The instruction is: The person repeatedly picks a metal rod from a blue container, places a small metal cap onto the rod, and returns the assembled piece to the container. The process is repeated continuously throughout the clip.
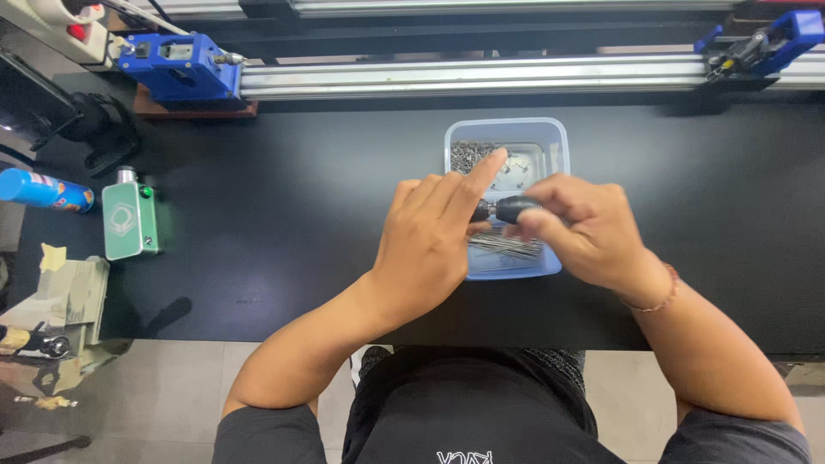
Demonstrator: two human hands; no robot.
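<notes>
My right hand point(584, 228) grips a small black tool point(511, 208) with a metal tip, held level over a clear blue plastic tray point(550, 137). My left hand point(434, 236) meets the tool's tip, thumb and fingers pinched at it, index finger stretched out over the tray. Whether a small part sits between those fingers is hidden. In the tray lie a heap of small metal parts point(468, 156) at the far left and several thin metal pins point(507, 247) near the front.
A green box-shaped device point(129, 221) and a blue spray can point(43, 190) lie at the left of the black table point(275, 223). An aluminium rail point(473, 76) with blue end blocks point(182, 69) runs along the back. Clutter sits at the lower left.
</notes>
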